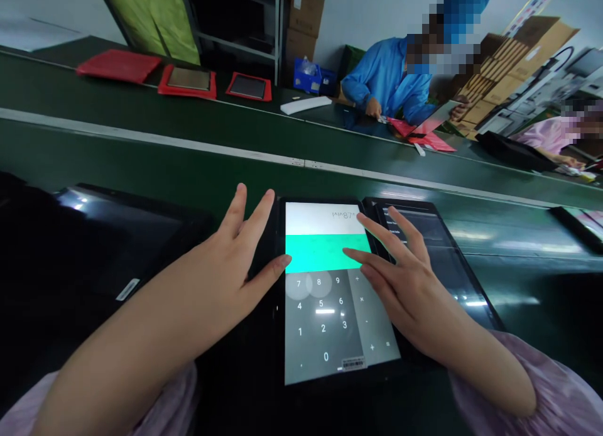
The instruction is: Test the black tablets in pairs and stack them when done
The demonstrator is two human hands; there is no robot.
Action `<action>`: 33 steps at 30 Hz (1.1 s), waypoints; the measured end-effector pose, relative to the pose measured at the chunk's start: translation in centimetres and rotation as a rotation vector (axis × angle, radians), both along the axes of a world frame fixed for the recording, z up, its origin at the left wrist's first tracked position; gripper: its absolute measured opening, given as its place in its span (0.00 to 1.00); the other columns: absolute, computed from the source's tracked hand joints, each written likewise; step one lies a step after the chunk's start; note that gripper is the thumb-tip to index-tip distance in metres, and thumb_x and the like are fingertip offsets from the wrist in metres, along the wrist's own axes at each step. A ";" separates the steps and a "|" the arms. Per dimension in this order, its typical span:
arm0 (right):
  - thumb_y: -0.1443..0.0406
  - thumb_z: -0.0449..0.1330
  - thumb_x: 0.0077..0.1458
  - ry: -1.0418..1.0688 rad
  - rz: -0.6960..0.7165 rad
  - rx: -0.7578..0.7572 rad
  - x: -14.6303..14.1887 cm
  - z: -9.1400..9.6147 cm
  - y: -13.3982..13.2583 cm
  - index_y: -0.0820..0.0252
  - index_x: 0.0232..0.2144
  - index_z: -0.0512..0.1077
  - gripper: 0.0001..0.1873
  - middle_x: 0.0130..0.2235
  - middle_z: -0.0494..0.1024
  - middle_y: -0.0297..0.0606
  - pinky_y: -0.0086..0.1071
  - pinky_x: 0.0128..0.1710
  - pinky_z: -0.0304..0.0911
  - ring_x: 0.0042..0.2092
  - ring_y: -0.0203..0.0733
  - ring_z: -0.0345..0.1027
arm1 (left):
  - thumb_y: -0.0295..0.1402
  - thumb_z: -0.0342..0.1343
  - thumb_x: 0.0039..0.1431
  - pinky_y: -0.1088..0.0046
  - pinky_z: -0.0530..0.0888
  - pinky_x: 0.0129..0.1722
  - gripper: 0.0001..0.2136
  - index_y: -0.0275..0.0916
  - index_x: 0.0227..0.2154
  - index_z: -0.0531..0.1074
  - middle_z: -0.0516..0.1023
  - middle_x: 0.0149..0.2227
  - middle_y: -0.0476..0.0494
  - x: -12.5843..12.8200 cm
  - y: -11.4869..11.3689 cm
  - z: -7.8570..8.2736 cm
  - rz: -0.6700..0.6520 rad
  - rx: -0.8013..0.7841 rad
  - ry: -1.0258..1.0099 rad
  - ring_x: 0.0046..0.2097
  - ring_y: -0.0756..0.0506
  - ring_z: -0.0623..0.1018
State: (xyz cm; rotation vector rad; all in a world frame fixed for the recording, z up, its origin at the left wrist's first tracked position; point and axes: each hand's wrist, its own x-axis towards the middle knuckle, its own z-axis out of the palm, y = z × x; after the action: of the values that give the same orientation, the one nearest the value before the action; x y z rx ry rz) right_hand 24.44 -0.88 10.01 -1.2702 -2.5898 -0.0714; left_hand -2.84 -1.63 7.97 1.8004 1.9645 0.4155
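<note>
A black-framed tablet [325, 323] lies face up before me, lit with a calculator. Its screen has a white strip with small characters on top, a green band below it and grey number keys, with pale circles around 7 and 8. My left hand [235, 254] is at the tablet's left edge, fingers spread, thumb tip by the green band. Over the right part of the screen is my right hand [400, 272], fingers stretched out, index tip above the green band. Whether either hand touches the glass I cannot tell. Neither holds anything.
A second tablet [452, 266] with a dark menu lies at right; a dark one [127, 235] lies at left. Across the green bench [198, 131] are red-wrapped panels [188, 81]. A co-worker in blue [381, 71] handles a panel; another person in pink [546, 134] sits far right.
</note>
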 end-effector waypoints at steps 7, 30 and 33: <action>0.60 0.47 0.77 0.047 -0.073 0.056 1.7 0.3 0.5 0.56 0.55 0.83 0.24 0.71 0.71 0.45 0.75 0.67 0.63 0.76 0.70 0.52 | 0.62 0.45 0.68 0.57 0.81 0.33 0.43 0.58 0.80 0.38 0.36 0.83 0.41 -0.5 -0.1 0.0 0.021 -0.019 0.036 0.39 0.35 0.87; 0.52 0.44 0.77 0.133 -0.271 0.105 9.0 -0.7 2.4 0.50 0.53 0.84 0.29 0.70 0.72 0.44 0.73 0.73 0.53 0.76 0.65 0.54 | 0.55 0.47 0.66 0.51 0.58 0.75 0.42 0.41 0.79 0.51 0.49 0.81 0.45 1.0 2.8 1.4 0.108 -0.147 -0.148 0.79 0.34 0.55; 0.54 0.44 0.76 0.122 -0.322 0.110 9.3 -1.4 2.7 0.50 0.53 0.84 0.28 0.71 0.70 0.43 0.76 0.72 0.51 0.77 0.67 0.51 | 0.50 0.47 0.68 0.55 0.54 0.77 0.40 0.38 0.79 0.51 0.56 0.79 0.44 1.3 3.5 1.5 0.174 -0.156 -0.201 0.78 0.37 0.58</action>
State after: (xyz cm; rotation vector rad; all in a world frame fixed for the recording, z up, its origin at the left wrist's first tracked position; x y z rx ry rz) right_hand 33.74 1.78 8.58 -1.5836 -2.2279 -0.1874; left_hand -1.50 1.91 9.44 1.4398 1.9604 0.4653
